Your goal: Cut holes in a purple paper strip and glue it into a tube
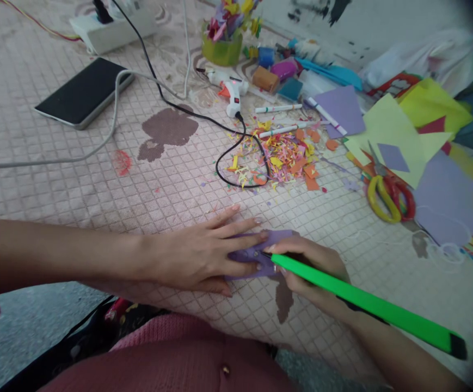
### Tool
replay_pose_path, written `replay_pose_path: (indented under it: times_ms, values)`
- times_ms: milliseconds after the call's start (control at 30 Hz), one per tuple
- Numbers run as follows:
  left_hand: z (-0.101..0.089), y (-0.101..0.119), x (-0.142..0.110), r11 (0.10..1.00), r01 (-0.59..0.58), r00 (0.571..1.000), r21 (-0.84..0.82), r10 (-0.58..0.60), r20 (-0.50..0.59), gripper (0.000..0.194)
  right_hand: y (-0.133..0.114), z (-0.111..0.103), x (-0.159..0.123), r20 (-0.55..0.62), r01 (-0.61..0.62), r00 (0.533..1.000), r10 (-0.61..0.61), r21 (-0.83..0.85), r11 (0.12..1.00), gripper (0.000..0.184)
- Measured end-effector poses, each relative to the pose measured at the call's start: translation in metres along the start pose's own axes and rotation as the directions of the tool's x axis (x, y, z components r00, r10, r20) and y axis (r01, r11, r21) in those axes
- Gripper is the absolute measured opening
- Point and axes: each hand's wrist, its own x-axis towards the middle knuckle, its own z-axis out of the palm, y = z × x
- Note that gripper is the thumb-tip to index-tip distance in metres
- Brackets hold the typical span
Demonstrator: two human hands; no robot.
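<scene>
Purple paper point(281, 236) lay on the bench point(187, 196), just below the middle of the frame, under the flat, spread left hand point(207, 250), while the right hand point(315, 258) gripped a green tool point(367, 299), its dark tip at the paper.

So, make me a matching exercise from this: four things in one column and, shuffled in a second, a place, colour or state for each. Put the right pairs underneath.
Column one
1. Left hand
2. Right hand
3. Scissors
4. Glue gun

Column two
A. Gripping a green tool
B. White, with an orange trigger
C. Fingers spread over a small piece of purple paper
D. One handle loop yellow, the other red

Right pairs
1-C, 2-A, 3-D, 4-B
</scene>
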Motion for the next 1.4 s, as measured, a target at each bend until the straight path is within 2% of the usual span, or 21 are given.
replay_pose_path:
  times_ms: [233, 533, 767, 1067, 1233, 1400]
  values:
    - [-0.002, 0.001, 0.000, 1.000, 0.012, 1.000, 0.015, -0.012, -0.007, 0.055, 0.009, 0.004, -0.007, -0.006, -0.023, 1.000, 0.022, -0.019, 1.000, 0.020]
    - [-0.001, 0.003, -0.001, 0.999, 0.039, 0.998, 0.022, -0.038, -0.048, 0.053, -0.001, 0.000, -0.002, 0.018, 0.039, 0.999, -0.040, 0.009, 0.999, 0.028]
    - [0.000, 0.001, -0.001, 0.999, 0.034, 0.999, -0.030, -0.034, -0.020, 0.053, 0.008, 0.000, -0.004, 0.024, -0.018, 1.000, 0.017, 0.052, 0.998, 0.025]
    - [-0.002, 0.002, 0.001, 0.999, 0.040, 0.999, -0.012, -0.040, 0.009, 0.055, 0.006, -0.003, 0.001, 0.028, 0.006, 1.000, -0.008, 0.068, 0.998, 0.020]
    - [-0.001, 0.002, 0.001, 0.999, 0.032, 0.999, -0.006, -0.032, -0.019, 0.053, 0.003, -0.003, 0.003, 0.004, 0.032, 0.999, -0.033, 0.075, 0.997, 0.018]
    - [0.001, 0.002, 0.000, 0.999, 0.035, 0.999, 0.002, -0.035, -0.039, 0.053, 0.003, -0.005, 0.005, 0.047, 0.063, 0.997, -0.066, 0.058, 0.996, 0.018]
